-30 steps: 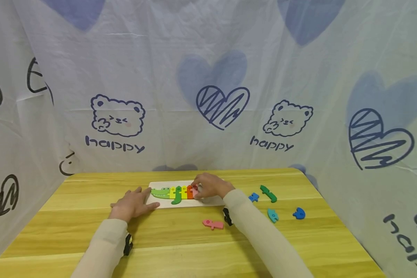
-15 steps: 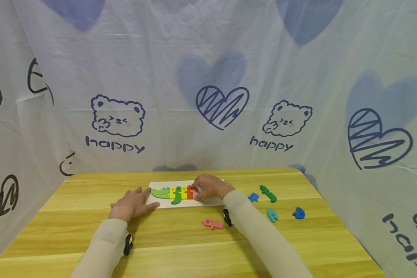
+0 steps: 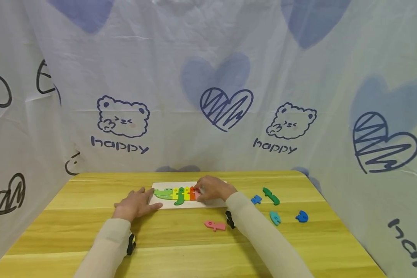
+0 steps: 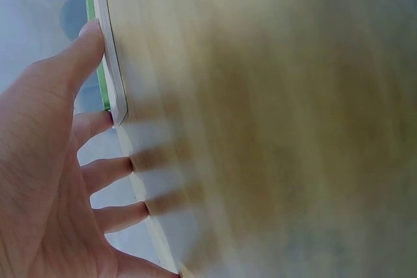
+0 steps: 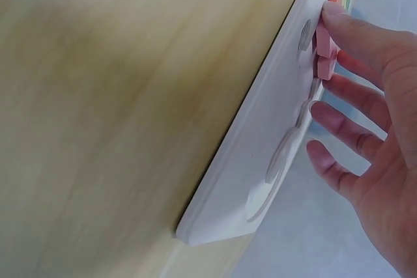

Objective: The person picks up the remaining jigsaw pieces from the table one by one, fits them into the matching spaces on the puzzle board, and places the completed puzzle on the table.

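A white puzzle board (image 3: 191,205) lies on the table with a colourful crocodile on it: green head (image 3: 163,194) at the left, then yellow, green and orange-red pieces. My left hand (image 3: 133,203) rests at the board's left end, fingers spread, its thumb against the front edge in the left wrist view. Over the middle of the board, my right hand (image 3: 215,188) pinches a pink puzzle piece (image 5: 324,43) between thumb and fingers, right beside the orange-red piece. Bare recesses (image 5: 280,154) show in the board's right part.
Another pink piece (image 3: 215,226) lies in front of the board. To its right are a small blue piece (image 3: 256,199), a green leg piece (image 3: 271,196), a teal piece (image 3: 275,218) and a dark blue piece (image 3: 302,216). A printed curtain (image 3: 173,127) hangs behind the table.
The head view has shifted slightly, so everything sits a little further right. Both hands keep their places at the board, the right one still on the pink piece.
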`<state>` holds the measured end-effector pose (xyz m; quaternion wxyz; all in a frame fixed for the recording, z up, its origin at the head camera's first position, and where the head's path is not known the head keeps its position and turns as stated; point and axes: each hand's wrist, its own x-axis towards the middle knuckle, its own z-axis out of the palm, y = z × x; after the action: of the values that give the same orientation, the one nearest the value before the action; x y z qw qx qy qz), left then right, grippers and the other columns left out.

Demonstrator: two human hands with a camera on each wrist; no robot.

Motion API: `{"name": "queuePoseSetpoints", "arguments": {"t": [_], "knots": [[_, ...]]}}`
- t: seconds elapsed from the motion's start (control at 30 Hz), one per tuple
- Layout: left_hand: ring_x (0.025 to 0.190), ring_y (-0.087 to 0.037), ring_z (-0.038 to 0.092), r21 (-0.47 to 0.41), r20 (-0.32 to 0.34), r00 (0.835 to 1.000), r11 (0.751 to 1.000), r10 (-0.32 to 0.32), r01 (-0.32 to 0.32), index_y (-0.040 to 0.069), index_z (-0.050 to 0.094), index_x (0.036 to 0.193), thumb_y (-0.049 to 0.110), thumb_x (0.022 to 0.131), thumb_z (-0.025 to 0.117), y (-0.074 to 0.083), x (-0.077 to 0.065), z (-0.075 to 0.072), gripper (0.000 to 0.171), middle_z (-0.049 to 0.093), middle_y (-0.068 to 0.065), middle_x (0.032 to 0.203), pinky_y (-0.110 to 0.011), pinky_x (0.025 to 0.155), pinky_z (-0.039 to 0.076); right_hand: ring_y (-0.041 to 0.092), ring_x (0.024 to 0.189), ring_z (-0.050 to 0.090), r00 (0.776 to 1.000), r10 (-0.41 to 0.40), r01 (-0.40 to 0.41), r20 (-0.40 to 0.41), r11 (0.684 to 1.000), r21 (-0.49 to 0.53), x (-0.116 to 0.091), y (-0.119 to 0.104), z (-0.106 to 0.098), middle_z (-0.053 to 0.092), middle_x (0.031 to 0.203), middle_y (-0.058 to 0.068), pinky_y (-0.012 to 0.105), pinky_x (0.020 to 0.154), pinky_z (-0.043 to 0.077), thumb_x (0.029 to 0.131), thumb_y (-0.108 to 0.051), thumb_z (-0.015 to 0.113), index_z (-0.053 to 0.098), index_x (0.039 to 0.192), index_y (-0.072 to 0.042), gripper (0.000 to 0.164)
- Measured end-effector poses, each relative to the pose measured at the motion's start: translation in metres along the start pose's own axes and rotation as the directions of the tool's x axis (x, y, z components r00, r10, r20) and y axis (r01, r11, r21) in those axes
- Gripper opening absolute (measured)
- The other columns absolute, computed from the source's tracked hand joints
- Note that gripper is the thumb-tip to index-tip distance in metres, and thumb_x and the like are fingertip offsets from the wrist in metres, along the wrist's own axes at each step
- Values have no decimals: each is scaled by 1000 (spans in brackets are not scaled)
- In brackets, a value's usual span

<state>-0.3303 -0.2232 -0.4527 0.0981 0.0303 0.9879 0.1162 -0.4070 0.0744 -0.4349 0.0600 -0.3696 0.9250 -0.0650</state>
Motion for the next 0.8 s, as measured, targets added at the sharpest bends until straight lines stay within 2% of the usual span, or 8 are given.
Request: {"name": "queuePoseSetpoints", "arguments": {"t": [0.23, 0.5, 0.67, 0.8], "knots": [[148, -63, 25, 7, -1, 1000, 1000, -3, 3, 16, 34, 162, 74, 93, 54, 2, 0, -1, 91, 29, -28, 166, -96, 92, 25, 22, 129, 62, 999, 53, -53, 4, 997, 54, -3, -1, -1, 69, 139, 3, 40, 114, 51, 94, -33, 76, 71, 133, -13, 44], [148, -64, 25, -1, -1, 1000, 1000, 2, -2, 16, 35, 161, 72, 94, 55, 3, -1, -2, 90, 30, -29, 165, -96, 91, 25, 22, 128, 63, 998, 60, -60, 3, 997, 57, -4, 0, 1, 70, 138, 2, 40, 111, 52, 94, -34, 77, 71, 133, -15, 44], [148, -64, 24, -1, 1, 1000, 1000, 4, -4, 16, 35, 162, 73, 94, 54, 2, -2, -1, 90, 29, -28, 166, -96, 92, 25, 18, 115, 64, 998, 60, -60, -5, 996, 64, -3, 2, 3, 71, 135, 2, 37, 106, 54, 93, -35, 77, 72, 133, -15, 45], [148, -63, 24, 2, 1, 1000, 1000, 5, -5, 16, 34, 162, 73, 94, 54, 2, -2, -2, 91, 29, -29, 166, -96, 92, 25, 15, 103, 60, 998, 66, -65, -9, 995, 77, -3, 2, 4, 72, 133, 2, 35, 103, 54, 93, -35, 78, 72, 133, -15, 45]]}}
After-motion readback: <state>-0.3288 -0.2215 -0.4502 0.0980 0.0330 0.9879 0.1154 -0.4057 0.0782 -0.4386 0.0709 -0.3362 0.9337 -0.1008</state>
